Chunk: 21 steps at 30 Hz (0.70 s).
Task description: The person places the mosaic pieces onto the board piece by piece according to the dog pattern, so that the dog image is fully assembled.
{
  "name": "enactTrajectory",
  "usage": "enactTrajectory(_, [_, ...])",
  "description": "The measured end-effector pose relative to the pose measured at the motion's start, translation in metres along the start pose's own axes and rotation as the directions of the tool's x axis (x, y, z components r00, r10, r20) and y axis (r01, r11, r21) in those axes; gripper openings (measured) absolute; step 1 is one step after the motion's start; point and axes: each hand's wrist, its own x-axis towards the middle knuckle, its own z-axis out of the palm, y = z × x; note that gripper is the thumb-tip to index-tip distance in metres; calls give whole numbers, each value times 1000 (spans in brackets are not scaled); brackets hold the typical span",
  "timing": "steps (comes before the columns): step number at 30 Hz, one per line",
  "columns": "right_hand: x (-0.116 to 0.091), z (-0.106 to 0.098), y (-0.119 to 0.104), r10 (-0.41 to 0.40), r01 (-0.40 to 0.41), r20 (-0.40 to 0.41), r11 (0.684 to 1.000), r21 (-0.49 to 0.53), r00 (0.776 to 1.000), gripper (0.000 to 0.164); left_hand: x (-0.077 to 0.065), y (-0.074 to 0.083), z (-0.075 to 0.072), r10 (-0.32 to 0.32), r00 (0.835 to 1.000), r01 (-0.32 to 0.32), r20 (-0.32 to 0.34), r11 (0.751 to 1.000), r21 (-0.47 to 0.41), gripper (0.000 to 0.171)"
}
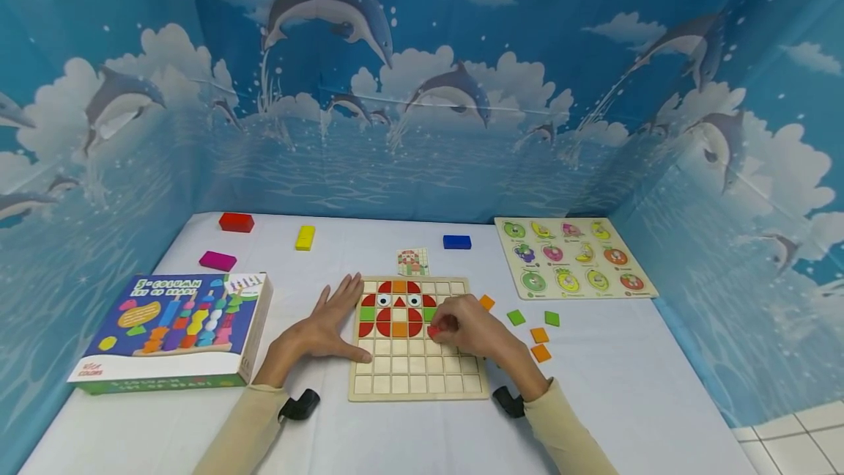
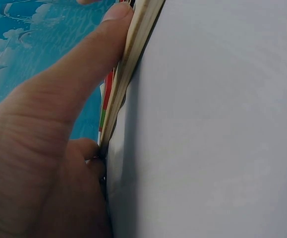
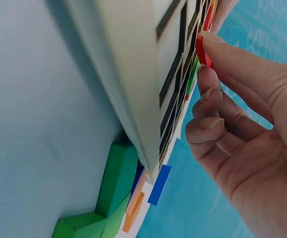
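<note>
A square wooden grid board (image 1: 418, 396) lies in the middle, its upper rows filled with red, orange, green and eye-patterned tiles. Lower rows show plain wood. My left hand (image 1: 323, 330) spreads over the board's left side, its thumb on the left edge; in the left wrist view the thumb (image 2: 91, 54) lies straight along the board's side. Between thumb and index finger, my right hand (image 3: 247, 114) pinches a small red tile (image 3: 202, 52) at the right end of the lowest filled row. Whether that tile is seated in its cell, I cannot tell.
Loose green tiles (image 1: 516, 317) and orange tiles (image 1: 540, 352) lie right of the board. A pattern card (image 1: 413, 262) sits behind it. A boxed bead set (image 1: 171, 328) stands left, a fruit board (image 1: 574, 259) back right. Blocks, including a blue one (image 1: 457, 242), line the back.
</note>
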Motion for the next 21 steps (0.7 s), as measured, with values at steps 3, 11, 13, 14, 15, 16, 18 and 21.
enactTrajectory(3, [2,0,-1,7,-7,-7,1000,-15,1000,11,0,0,0,1,1000,-1,0,1000,-1,144])
enactTrajectory(11, [3,-1,-1,21,-22,-12,999,-33,1000,14,0,0,0,1,1000,-1,-5,1000,2,143])
enactTrajectory(13, [2,-1,-1,18,-18,-15,999,-34,1000,15,0,0,0,3,1000,-3,-6,1000,4,143])
enactTrajectory(14, [2,-1,-1,17,-17,-17,999,-34,1000,15,0,0,0,4,1000,-4,-6,1000,4,143])
enactTrajectory(15, [2,0,-1,21,-22,-20,999,-35,1000,15,0,0,0,5,1000,-4,-5,1000,4,143])
enactTrajectory(16, [2,0,-1,24,-24,-22,999,-37,999,15,0,0,0,4,1000,-4,-5,1000,3,143])
enactTrajectory(18, [3,0,-1,35,-36,-27,999,-38,999,13,-1,1,0,6,1000,-6,-4,1000,1,143])
enactTrajectory(21, [4,1,-1,49,-51,-36,998,-37,998,12,-1,0,0,5,1000,-5,-3,1000,-2,144])
